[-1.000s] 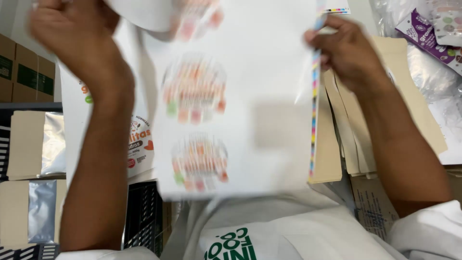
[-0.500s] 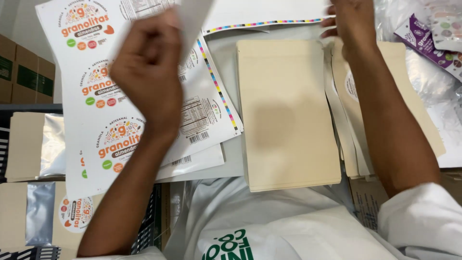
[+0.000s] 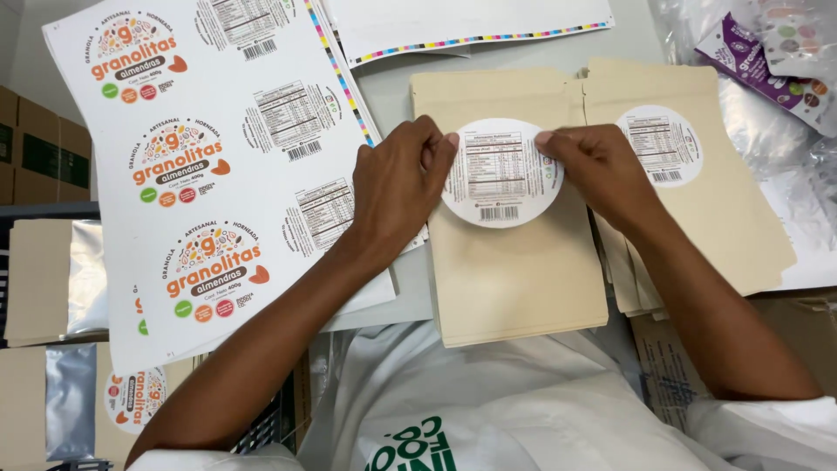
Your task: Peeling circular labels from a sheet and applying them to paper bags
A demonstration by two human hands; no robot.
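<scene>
Desk: grey desk (image 3: 397,96) carried paper pouches and printed sheets.
Landmark: tan pouch (image 3: 510,262) lay flat at the middle.
Sticker: round white sticker (image 3: 501,173) sat on the pouch's upper half.
Left hand: left hand (image 3: 397,187) pinched the sticker's left rim, grip pressed together.
Right hand: right hand (image 3: 597,170) pinched its right rim likewise.
Handling: probably light, thin, floppy, tacky beneath; best held by opposite rims.
Room: sticker sheet (image 3: 209,166) crowded left of the pouch; labelled pouch (image 3: 689,174) overlapped right; bare pouch paper below.

Round label (image 3: 501,173) now on pouch (image 3: 510,262)
</scene>
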